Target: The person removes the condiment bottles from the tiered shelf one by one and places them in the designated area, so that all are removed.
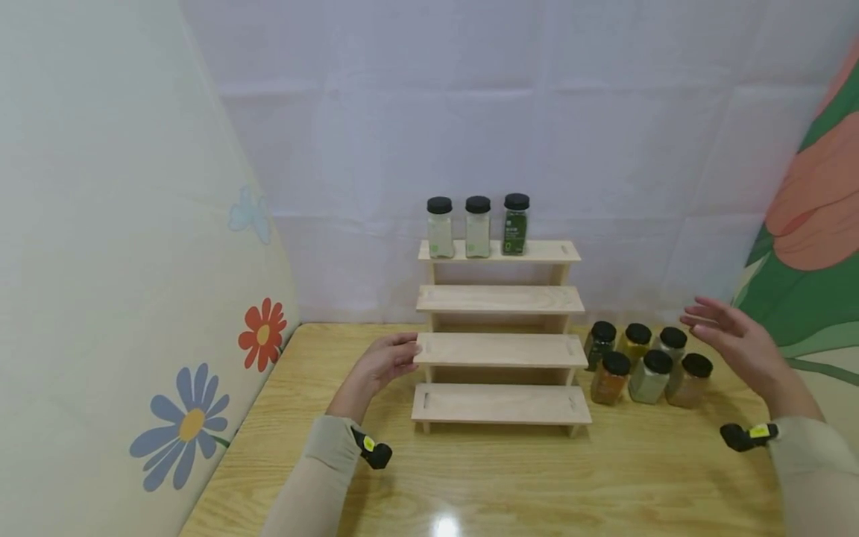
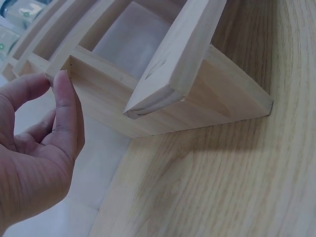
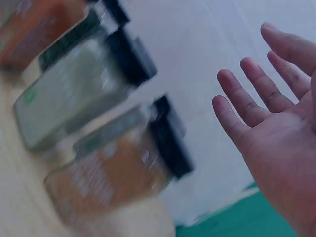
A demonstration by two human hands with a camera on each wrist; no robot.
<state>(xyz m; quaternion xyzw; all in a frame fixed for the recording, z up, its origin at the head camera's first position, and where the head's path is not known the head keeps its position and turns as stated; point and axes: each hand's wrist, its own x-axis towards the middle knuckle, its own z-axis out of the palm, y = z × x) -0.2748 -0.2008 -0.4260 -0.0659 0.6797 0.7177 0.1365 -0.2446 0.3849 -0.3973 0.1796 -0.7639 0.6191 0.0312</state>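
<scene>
A four-step wooden display rack (image 1: 499,403) stands on the table. At its left side my left hand (image 1: 384,363) pinches the end of the second step from the bottom; the left wrist view shows the thumb (image 2: 64,98) and a finger at that corner. My right hand (image 1: 741,343) is raised beside a group of spice jars with black lids, touching none, its fingers spread and relaxed. In that group are an orange-filled jar (image 1: 609,382), a pale green jar (image 1: 649,379) and a brownish jar (image 1: 687,382) in front, with darker, yellow and pale ones behind.
On the rack's top step are two pale jars, the left (image 1: 440,231) and the middle (image 1: 478,231), and a dark green jar (image 1: 515,227). A white cloth (image 1: 537,134) hangs behind the wooden table (image 1: 496,477). Flower-printed cloths stand at both sides.
</scene>
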